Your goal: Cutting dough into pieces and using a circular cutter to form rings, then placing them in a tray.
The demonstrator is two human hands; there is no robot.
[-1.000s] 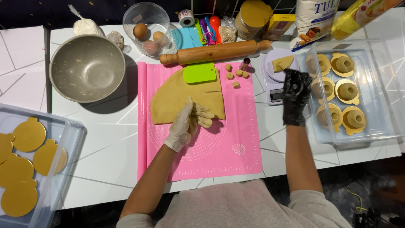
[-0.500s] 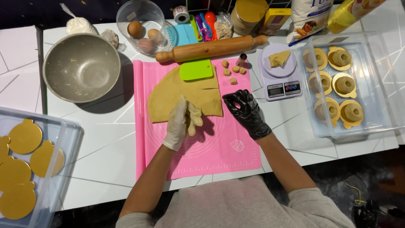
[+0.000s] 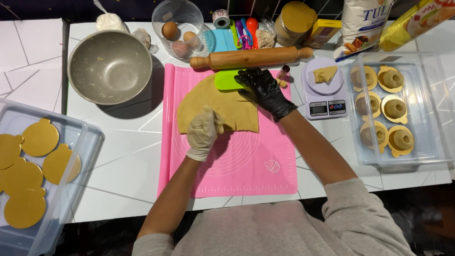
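Note:
A flat sheet of tan dough [image 3: 222,102] lies on a pink silicone mat [image 3: 237,166]. My left hand [image 3: 203,133], in a pale glove, is curled into a fist on the sheet's lower edge and seems to pinch the dough there. My right hand [image 3: 264,90], in a black glove, lies palm-down at the sheet's upper right corner. Its spread fingertips touch the green scraper [image 3: 226,79]. A small dough ball [image 3: 283,84] shows just beside this hand; anything under the palm is hidden.
A wooden rolling pin [image 3: 251,58] lies behind the mat. A steel bowl [image 3: 110,66] and a clear bowl of eggs [image 3: 177,28] stand at the back left. A small scale [image 3: 323,97] carries a dough piece. A clear tray [image 3: 438,109] holds shaped dough on gold boards; a left tray [image 3: 71,156] holds gold boards.
My right hand has moved left from the tray of shaped dough, across the scale, onto the scraper and the small dough balls. My left hand stays at the sheet's lower edge.

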